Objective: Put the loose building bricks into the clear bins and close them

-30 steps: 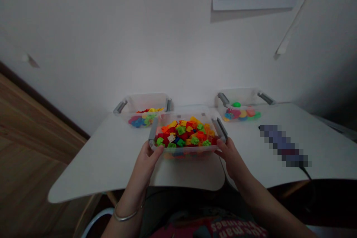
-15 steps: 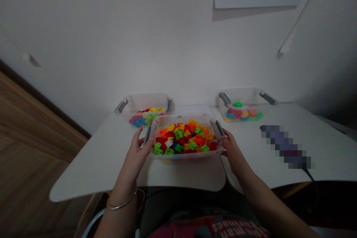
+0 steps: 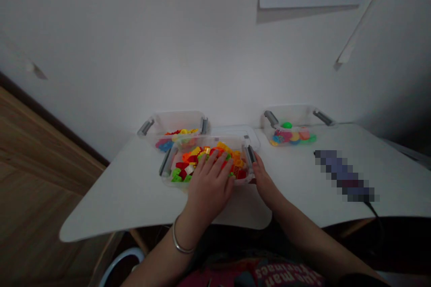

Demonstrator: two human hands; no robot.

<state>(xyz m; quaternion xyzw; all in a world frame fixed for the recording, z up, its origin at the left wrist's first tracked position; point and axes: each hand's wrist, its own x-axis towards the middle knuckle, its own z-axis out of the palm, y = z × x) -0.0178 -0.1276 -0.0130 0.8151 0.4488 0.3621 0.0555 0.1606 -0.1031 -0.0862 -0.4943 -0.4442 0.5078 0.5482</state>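
A clear plastic box point(image 3: 205, 183) with grey side clips stands near the front of the white table, full of building bricks point(image 3: 184, 171) in red, yellow, orange, green and white. My left hand point(image 3: 210, 184), a metal bangle on its wrist, reaches over the front rim and lies on top of the bricks with fingers outstretched. It covers part of the pile, and whether any brick is under its fingertips is hidden. At the box's right end, my right hand point(image 3: 264, 184) holds the side by the grey clip, its thumb near the clip and its other fingers partly hidden.
Behind to the left, another clear box point(image 3: 178, 119) holds colourful pieces. A third box point(image 3: 292, 114) at back right contains coloured toy pieces, including a green ball. A clear lid point(image 3: 232, 131) lies between them. A pixelated object point(image 3: 343, 175) with a cable rests on the right.
The box of bricks has shifted left and a little nearer. My left hand let go of its left end and moved onto the bricks. My right hand stayed on the right end, moving with it.
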